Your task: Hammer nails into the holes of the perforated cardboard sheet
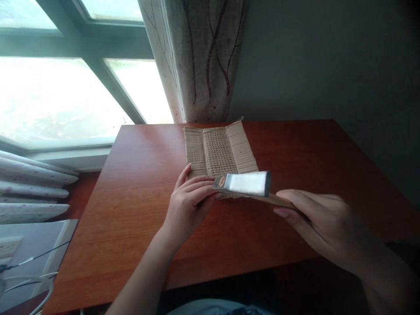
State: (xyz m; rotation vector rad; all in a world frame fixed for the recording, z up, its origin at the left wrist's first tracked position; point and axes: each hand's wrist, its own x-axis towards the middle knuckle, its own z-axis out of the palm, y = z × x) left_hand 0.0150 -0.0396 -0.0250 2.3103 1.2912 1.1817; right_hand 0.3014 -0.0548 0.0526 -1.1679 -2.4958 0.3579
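A small hatchet [246,183] with a bright metal head and a wooden handle is held level above the table. My right hand [323,218] is closed round its handle at the right. The end of the wood shows in the eye at the left end of the head. There, my left hand [192,194] has its fingers above and its thumb below, pinching the head, while one finger points up and away. Behind the hatchet lies a creased piece of cardboard [218,151] with rows of small holes in its middle panel. The head and left hand hide its near edge.
The cardboard rests on a reddish-brown wooden table [138,218]. A patterned curtain [206,61] hangs behind, beside a bright window [55,96]. At the lower left are a wall socket [9,247] and several cables [36,280].
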